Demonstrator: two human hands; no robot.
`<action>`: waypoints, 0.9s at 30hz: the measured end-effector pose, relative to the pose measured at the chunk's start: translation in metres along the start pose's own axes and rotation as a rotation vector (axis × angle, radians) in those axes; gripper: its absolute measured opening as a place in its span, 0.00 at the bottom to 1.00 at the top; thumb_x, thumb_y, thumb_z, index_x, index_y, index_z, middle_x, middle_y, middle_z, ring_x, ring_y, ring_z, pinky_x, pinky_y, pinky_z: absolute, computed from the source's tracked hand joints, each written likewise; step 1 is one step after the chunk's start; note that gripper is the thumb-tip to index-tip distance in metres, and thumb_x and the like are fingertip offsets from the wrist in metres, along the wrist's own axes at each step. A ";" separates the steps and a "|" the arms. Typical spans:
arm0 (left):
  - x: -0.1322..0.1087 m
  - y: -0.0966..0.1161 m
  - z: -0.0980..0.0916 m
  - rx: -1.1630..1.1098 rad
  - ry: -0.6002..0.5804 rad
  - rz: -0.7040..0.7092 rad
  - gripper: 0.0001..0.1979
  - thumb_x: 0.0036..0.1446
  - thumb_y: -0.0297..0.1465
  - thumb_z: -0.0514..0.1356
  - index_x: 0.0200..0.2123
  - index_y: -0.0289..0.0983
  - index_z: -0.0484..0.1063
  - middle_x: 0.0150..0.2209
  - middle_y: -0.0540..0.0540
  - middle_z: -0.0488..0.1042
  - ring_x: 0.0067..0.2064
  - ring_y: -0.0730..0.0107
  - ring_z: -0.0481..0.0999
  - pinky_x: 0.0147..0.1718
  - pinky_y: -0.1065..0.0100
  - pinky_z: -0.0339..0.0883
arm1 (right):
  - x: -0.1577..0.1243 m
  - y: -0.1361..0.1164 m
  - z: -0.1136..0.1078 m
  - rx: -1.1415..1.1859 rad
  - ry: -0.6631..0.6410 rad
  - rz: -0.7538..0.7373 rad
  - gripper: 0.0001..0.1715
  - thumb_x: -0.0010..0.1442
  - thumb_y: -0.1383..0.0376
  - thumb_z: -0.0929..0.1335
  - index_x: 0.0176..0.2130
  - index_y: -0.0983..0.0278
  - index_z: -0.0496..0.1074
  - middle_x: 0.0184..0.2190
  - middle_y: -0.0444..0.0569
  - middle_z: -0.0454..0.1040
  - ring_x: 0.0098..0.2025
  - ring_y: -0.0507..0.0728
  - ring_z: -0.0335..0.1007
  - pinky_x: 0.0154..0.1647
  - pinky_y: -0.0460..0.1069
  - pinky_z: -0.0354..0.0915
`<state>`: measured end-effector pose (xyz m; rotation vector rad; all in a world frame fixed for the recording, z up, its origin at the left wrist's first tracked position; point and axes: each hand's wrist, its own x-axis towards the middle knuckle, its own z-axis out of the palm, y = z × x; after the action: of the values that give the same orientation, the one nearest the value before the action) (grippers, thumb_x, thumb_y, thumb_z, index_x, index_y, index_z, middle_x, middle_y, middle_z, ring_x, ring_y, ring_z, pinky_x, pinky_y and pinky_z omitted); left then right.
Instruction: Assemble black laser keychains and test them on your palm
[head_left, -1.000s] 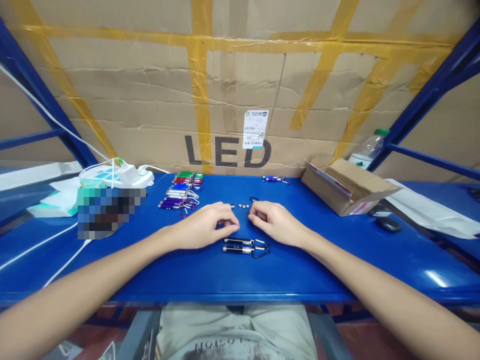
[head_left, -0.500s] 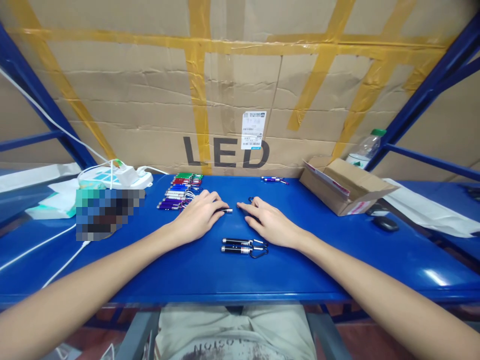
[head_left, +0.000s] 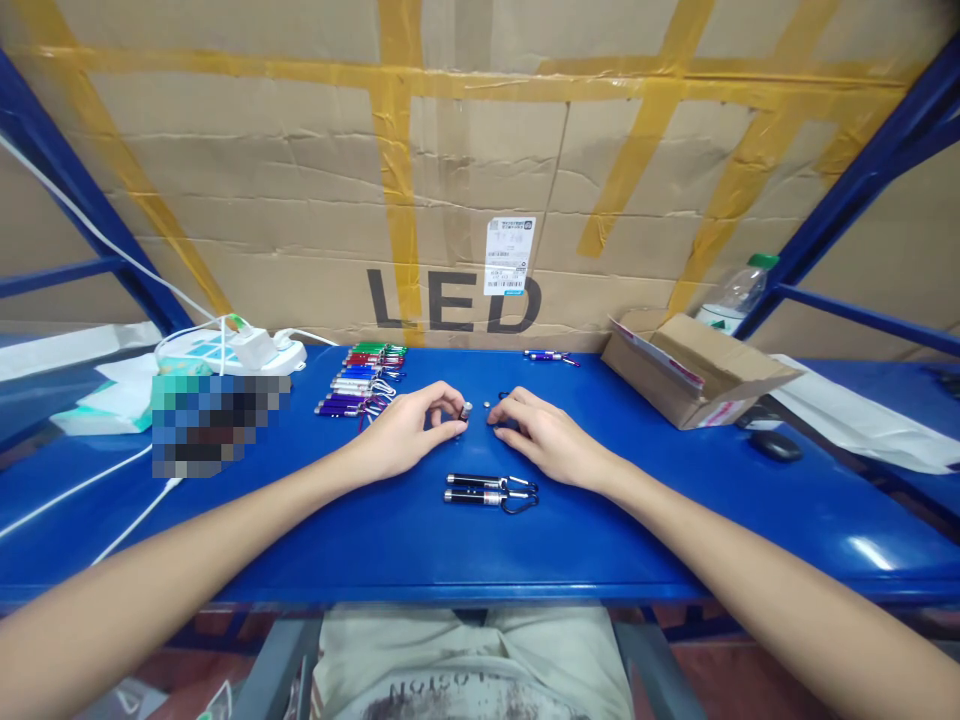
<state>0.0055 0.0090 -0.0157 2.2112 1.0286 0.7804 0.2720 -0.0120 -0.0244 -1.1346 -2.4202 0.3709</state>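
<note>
Near the middle of the blue table (head_left: 360, 545), my left hand (head_left: 420, 425) is closed in a pinch on a short dark tube with a silver end (head_left: 466, 408), like part of a mini flashlight. The tube stands roughly upright. Opposite it is my right hand (head_left: 536, 430), its fingers curled in; what they hold is mostly hidden. A small silver piece (head_left: 487, 405) shows just beyond its fingertips, and a dark loop peeks out behind the hand. Closer to me lie two black keychain flashlights (head_left: 472, 497) side by side, their clips pointing right.
Several keychain flashlights (head_left: 364, 384) in green, red, blue, silver and purple lie in rows at left. A blue one (head_left: 551, 356) lies at the back. At right are an open cardboard box (head_left: 667, 385), a black mouse (head_left: 775, 446) and a bottle (head_left: 742, 290). A white power strip (head_left: 289, 352) is at left.
My left hand has turned the tube from lying sideways to upright, silver end up. My right hand's fingers have curled in further, and the small silver piece now shows between the hands.
</note>
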 end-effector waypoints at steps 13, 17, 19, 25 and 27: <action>-0.001 0.001 0.000 -0.005 0.001 0.002 0.12 0.67 0.40 0.64 0.48 0.40 0.75 0.41 0.49 0.80 0.34 0.69 0.73 0.37 0.65 0.67 | 0.003 0.002 0.000 0.092 0.029 0.020 0.03 0.71 0.69 0.66 0.43 0.60 0.70 0.43 0.49 0.74 0.41 0.58 0.70 0.44 0.52 0.64; -0.001 -0.001 0.001 -0.014 -0.001 0.007 0.13 0.67 0.40 0.64 0.48 0.40 0.75 0.41 0.49 0.80 0.35 0.68 0.73 0.37 0.65 0.67 | 0.005 0.004 0.002 0.185 0.039 0.050 0.02 0.69 0.68 0.68 0.42 0.60 0.71 0.40 0.47 0.76 0.37 0.55 0.69 0.40 0.50 0.63; -0.001 -0.002 0.001 -0.017 -0.001 0.011 0.13 0.67 0.41 0.64 0.48 0.40 0.75 0.42 0.48 0.80 0.35 0.68 0.74 0.37 0.65 0.67 | 0.007 0.004 0.003 0.245 0.049 0.075 0.01 0.67 0.66 0.69 0.42 0.61 0.71 0.40 0.46 0.77 0.35 0.54 0.68 0.39 0.50 0.63; 0.000 -0.002 0.001 -0.004 -0.011 0.005 0.13 0.68 0.41 0.64 0.49 0.40 0.75 0.41 0.49 0.80 0.35 0.68 0.73 0.37 0.65 0.67 | 0.010 0.003 0.002 0.418 0.018 0.126 0.06 0.63 0.63 0.73 0.39 0.62 0.74 0.36 0.44 0.78 0.33 0.53 0.67 0.37 0.49 0.64; 0.000 -0.001 0.001 -0.011 -0.015 -0.001 0.13 0.68 0.41 0.64 0.49 0.39 0.75 0.41 0.49 0.80 0.35 0.68 0.73 0.37 0.66 0.66 | 0.011 0.006 0.002 0.436 0.042 0.134 0.07 0.64 0.62 0.73 0.40 0.62 0.75 0.36 0.45 0.79 0.32 0.53 0.68 0.36 0.49 0.65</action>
<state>0.0056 0.0093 -0.0174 2.2039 1.0162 0.7653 0.2691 -0.0001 -0.0257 -1.0894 -2.0881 0.8595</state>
